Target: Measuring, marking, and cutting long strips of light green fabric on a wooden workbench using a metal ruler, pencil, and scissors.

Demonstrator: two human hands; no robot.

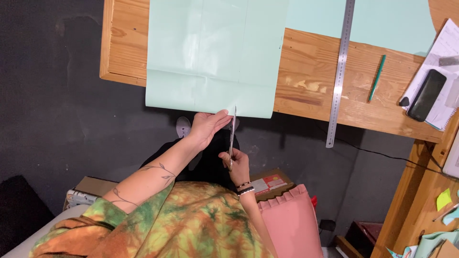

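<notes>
Over a wooden surface point(311, 91), the left hand point(206, 126) pinches the hanging edge of a mint-green sheet point(210, 62) while the right hand point(236, 165), closed around scissors point(232, 136), has barely begun cutting upward.

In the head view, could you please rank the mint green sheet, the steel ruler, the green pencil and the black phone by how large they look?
1. Mint green sheet, by far the largest.
2. Steel ruler, the longest after the sheet, though narrow.
3. Black phone and green pencil: unsure; the pencil looks a little longer, the phone much wider.
</notes>
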